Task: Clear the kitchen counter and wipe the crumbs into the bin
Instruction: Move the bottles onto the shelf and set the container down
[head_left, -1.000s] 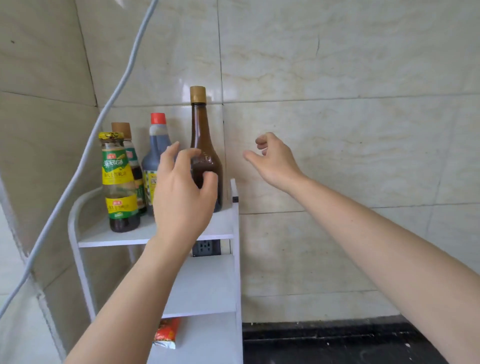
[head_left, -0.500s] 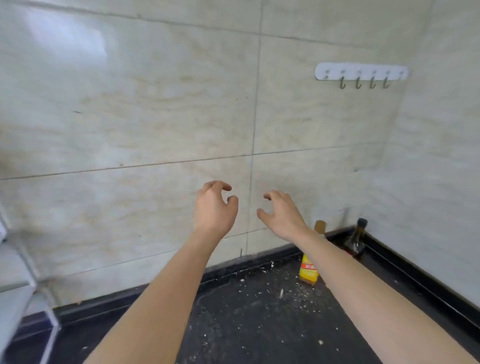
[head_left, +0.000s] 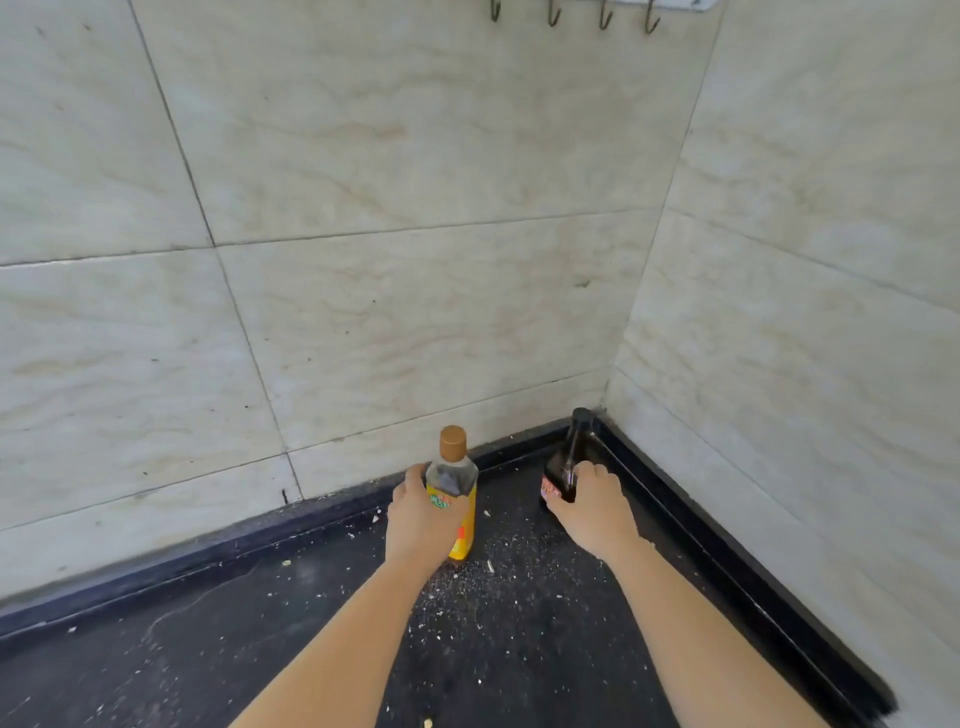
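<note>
Head camera looks down into a corner where two walls of pale marbled tiles (head_left: 415, 312) meet over a black worktop (head_left: 208, 649). The left hand (head_left: 421, 519) is curled round the body of a clear bottle (head_left: 453, 470) with a brown cap and a yellow label, fingers wrapping its far side and the palm covering most of its left flank. The bottle stands upright, its base on the worktop, a little out from the back wall. The right hand (head_left: 592, 512) grips a dark bottle (head_left: 561, 470) with a black cap and a reddish label, fingers closed over its shoulder and lower body. This bottle stands tucked into the corner, close to the raised black edge strip (head_left: 675, 525) that runs along the foot of both walls; whether its base rests on the worktop cannot be told, since the hand hides it. The two bottles are apart, with bare worktop between them. Pale crumbs (head_left: 467, 577) lie scattered over the dark surface, thickest just in front of the yellow-labelled bottle and between the two forearms, thinner toward the left. A row of metal hooks (head_left: 571, 15) hangs at the top edge of the back wall.
</note>
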